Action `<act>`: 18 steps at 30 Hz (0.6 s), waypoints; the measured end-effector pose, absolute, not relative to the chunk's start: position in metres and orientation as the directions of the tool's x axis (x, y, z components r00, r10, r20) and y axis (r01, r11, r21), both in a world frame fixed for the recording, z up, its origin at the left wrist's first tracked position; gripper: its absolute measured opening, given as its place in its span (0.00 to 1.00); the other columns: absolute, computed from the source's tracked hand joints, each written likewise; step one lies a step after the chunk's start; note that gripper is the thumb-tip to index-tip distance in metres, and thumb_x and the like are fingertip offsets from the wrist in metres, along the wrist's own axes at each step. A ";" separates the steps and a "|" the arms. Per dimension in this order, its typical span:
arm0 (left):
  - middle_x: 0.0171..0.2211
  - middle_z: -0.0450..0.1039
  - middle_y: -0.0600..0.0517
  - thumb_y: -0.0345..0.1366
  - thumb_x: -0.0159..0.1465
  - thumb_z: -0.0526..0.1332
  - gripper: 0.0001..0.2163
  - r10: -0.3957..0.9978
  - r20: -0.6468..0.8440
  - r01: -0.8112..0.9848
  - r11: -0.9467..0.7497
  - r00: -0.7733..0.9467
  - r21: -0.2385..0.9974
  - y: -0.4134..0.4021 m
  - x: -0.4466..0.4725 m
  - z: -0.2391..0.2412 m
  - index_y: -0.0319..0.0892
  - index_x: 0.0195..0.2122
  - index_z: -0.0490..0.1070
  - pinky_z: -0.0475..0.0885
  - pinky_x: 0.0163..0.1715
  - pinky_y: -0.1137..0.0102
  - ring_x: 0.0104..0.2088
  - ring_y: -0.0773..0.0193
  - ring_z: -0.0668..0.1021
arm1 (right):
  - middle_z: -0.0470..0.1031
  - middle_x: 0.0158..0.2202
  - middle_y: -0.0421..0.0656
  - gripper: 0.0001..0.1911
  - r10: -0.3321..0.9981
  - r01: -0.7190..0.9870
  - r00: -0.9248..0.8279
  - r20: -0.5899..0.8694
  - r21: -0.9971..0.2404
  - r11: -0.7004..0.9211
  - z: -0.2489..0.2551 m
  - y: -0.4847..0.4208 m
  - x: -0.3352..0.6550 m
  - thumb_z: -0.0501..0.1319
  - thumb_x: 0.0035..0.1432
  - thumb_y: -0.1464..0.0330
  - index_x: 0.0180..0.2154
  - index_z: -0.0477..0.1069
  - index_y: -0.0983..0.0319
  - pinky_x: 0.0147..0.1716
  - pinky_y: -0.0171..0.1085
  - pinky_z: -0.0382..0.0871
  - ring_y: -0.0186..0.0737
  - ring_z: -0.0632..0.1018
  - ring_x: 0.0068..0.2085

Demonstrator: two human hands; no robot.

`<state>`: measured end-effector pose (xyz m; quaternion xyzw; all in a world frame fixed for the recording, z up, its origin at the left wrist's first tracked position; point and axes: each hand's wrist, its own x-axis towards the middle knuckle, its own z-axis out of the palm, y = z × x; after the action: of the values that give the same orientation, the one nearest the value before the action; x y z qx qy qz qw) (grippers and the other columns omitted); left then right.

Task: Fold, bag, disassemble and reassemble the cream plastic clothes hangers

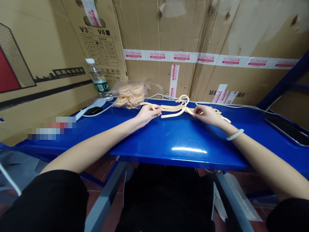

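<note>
Cream plastic clothes hangers lie over the far part of the blue table, overlapping so that I cannot count them. One hanger is in front, its curved hook standing up and one arm reaching left with a free end. The fingers of my right hand are closed around this hanger's right arm; more cream pieces show behind that hand. On the left, my left hand pinches a curved cream hanger piece between thumb and fingers. Its far end is partly hidden by the hand.
Back left stand a water bottle and a clear bag of coiled cream items. A white handled object and a black object lie nearby. A phone rests at right. Cardboard walls the back; a white cable runs along it.
</note>
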<state>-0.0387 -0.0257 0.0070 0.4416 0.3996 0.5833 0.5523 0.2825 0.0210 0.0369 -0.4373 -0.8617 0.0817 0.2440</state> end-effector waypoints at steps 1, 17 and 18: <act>0.27 0.75 0.52 0.19 0.59 0.71 0.06 0.998 0.060 -0.292 -0.062 -0.016 0.954 -0.025 -0.039 0.008 0.34 0.31 0.76 0.74 0.36 0.73 0.28 0.71 0.77 | 0.79 0.33 0.45 0.05 0.788 0.675 -0.498 0.362 -0.409 0.614 0.039 0.022 0.285 0.65 0.56 0.66 0.34 0.71 0.60 0.36 0.42 0.73 0.48 0.80 0.35; 0.36 0.77 0.47 0.17 0.65 0.60 0.13 0.981 -0.050 -0.477 0.135 0.186 0.868 -0.031 -0.036 0.019 0.38 0.26 0.65 0.76 0.54 0.60 0.37 0.63 0.82 | 0.77 0.32 0.45 0.24 0.736 0.490 -0.503 0.452 -0.552 0.674 0.052 0.013 0.281 0.69 0.51 0.46 0.33 0.73 0.60 0.37 0.42 0.74 0.44 0.77 0.35; 0.36 0.77 0.46 0.17 0.65 0.60 0.13 0.981 -0.054 -0.479 0.139 0.186 0.867 -0.031 -0.035 0.019 0.38 0.26 0.65 0.76 0.53 0.61 0.37 0.63 0.82 | 0.77 0.32 0.45 0.24 0.733 0.491 -0.498 0.463 -0.546 0.678 0.051 0.014 0.281 0.69 0.51 0.46 0.33 0.73 0.60 0.37 0.42 0.74 0.45 0.77 0.35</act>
<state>-0.0351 -0.0312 0.0194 0.3711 0.3380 0.5411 0.6747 0.2813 0.0142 0.0514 -0.3611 -0.8477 0.1743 0.3474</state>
